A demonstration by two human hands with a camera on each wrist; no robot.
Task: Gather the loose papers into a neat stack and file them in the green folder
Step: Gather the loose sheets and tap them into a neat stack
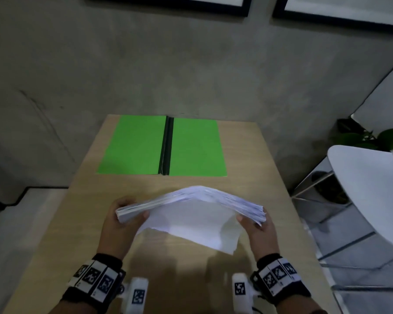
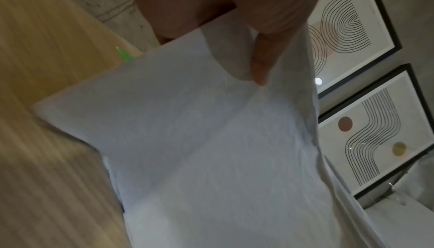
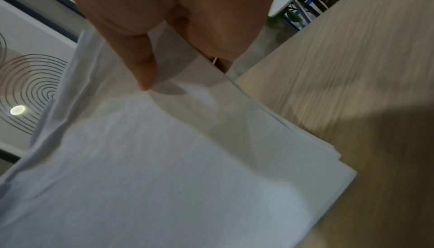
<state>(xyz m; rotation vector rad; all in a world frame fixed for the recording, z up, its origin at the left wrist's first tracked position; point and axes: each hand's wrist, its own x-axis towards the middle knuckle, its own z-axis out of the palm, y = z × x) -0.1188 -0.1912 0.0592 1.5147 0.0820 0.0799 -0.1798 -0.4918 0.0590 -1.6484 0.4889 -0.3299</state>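
Observation:
A thick stack of white papers [image 1: 191, 214] stands on its lower edge on the wooden table [image 1: 259, 159], bowed upward in the middle. My left hand [image 1: 123, 214] grips its left end and my right hand [image 1: 254, 223] grips its right end, thumbs on the near face. The wrist views show each thumb pressed on the white sheets: the stack [image 2: 211, 149] with my left hand [image 2: 234, 29], and the stack [image 3: 164, 159] with my right hand [image 3: 169, 29]. The green folder [image 1: 134, 146] lies open and flat at the far side of the table, its dark spine in the middle.
A white chair [image 1: 368, 196] with metal legs stands right of the table, a green plant [image 1: 379, 137] behind it. A grey wall with framed line drawings [image 2: 347, 34] is behind the table. The table's left edge drops to the floor.

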